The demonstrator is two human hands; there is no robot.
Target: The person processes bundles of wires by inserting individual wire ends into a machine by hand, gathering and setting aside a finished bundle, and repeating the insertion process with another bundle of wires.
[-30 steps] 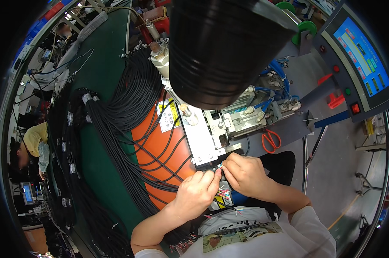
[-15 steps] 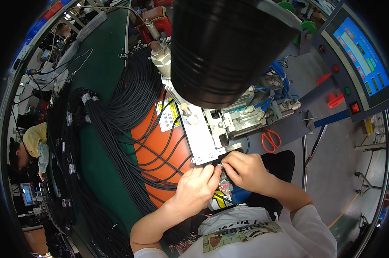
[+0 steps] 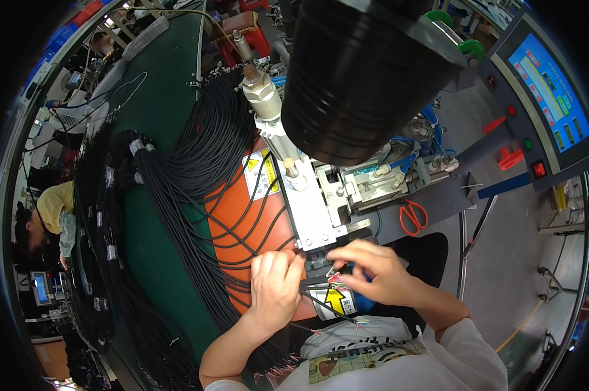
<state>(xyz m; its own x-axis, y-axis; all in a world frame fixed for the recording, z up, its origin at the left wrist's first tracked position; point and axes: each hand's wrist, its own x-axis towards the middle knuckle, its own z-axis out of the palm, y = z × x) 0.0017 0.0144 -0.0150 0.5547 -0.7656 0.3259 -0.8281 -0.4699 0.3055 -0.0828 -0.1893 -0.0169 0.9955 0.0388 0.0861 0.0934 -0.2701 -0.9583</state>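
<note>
My left hand [image 3: 276,287] is curled closed at the front end of the machine's white metal plate [image 3: 311,212]. A black cable [image 3: 241,282] runs into its grip from the left. To its right, my right hand [image 3: 378,272] has thumb and fingers apart, next to a cluster of thin coloured wire ends [image 3: 335,280], pink, white and green. Whether a fingertip touches them I cannot make out. Below the hands, a label with a yellow arrow [image 3: 334,301] is on the machine.
A thick bundle of black cables [image 3: 171,215] crosses the green table [image 3: 158,274] and orange surface [image 3: 242,225]. A large black cylinder [image 3: 366,85] hangs over the machine. Red-handled scissors [image 3: 412,217] lie right of it. A control screen [image 3: 548,88] stands far right; a person in yellow [image 3: 55,205] works far left.
My hands have moved apart, the left going a little left. My right hand's fingers have opened from a pinch at the wire ends. The whole view has shifted slightly.
</note>
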